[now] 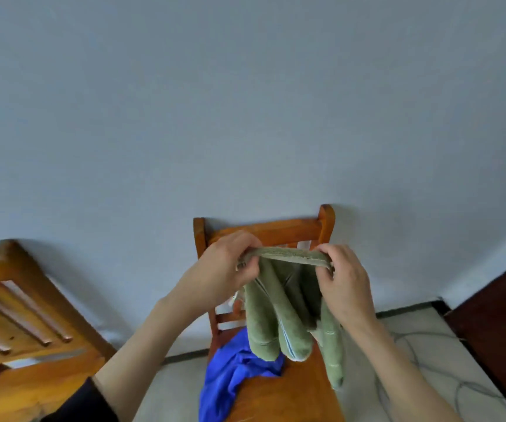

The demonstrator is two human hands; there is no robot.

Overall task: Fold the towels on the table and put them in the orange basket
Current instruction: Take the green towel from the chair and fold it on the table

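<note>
Grey wall (245,102) backs two wooden chairs (276,391). One green towel (282,306) hangs between two hands: left hand (224,266) and right hand (344,281) each pinch its top edge with curled fingers. One blue cloth (233,373) lies on the middle chair.

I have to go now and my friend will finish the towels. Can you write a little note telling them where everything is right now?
Left hand: pinches the left end of the green towel's top edge.
Right hand: pinches the right end of the same edge.
Green towel: held up in the air over the wooden chair, bunched and hanging in loose folds, not neatly folded yet.
Blue cloth: lies crumpled on the chair seat, spilling over its left edge.
Orange basket and table: not in view.
Done: green towel picked up.
Left: fold it, find the basket, put it in; then probably the blue cloth.
</note>
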